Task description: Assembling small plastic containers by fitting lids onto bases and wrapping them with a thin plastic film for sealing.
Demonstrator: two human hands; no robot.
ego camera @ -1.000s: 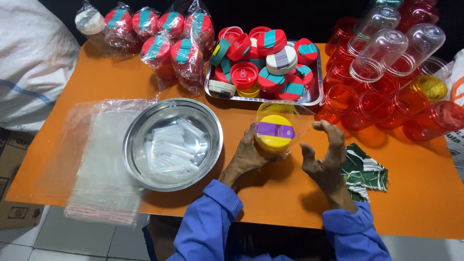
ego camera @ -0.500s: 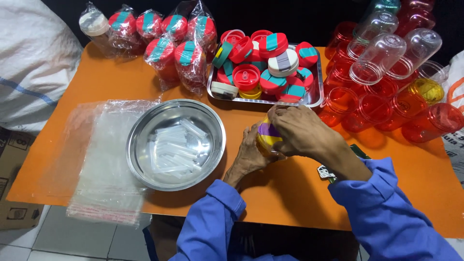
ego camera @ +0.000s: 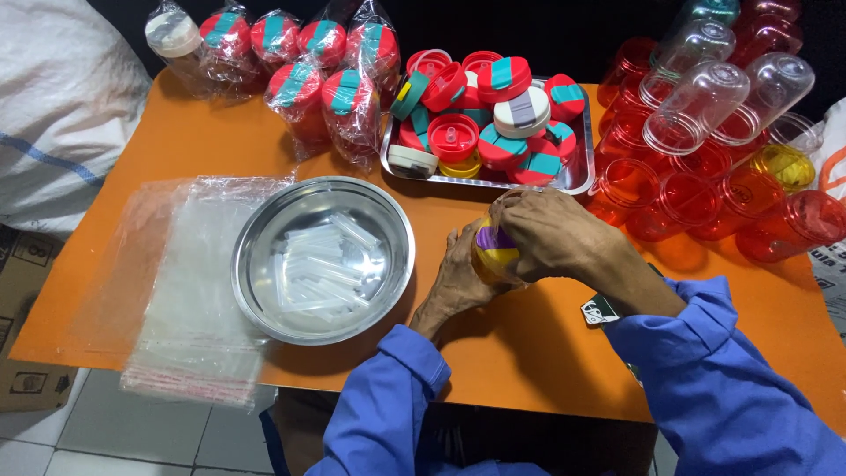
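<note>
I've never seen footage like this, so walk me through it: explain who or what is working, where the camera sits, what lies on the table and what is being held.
No machine here: a person in blue sleeves works with two bare hands. The single picture comes from a camera worn on the person's head, looking down at an orange table.

The left hand steadies a yellow cup with a yellow and purple lid from the side. The right hand covers it from above, so both have a grip on it.

Around it lie:
- a round steel bowl of clear plastic straws
- a stack of clear plastic bags at the left
- a steel tray piled with red, teal and white lids
- bagged, lidded cups at the back
- empty red and clear cups lying at the right
- a white sack at far left
</note>
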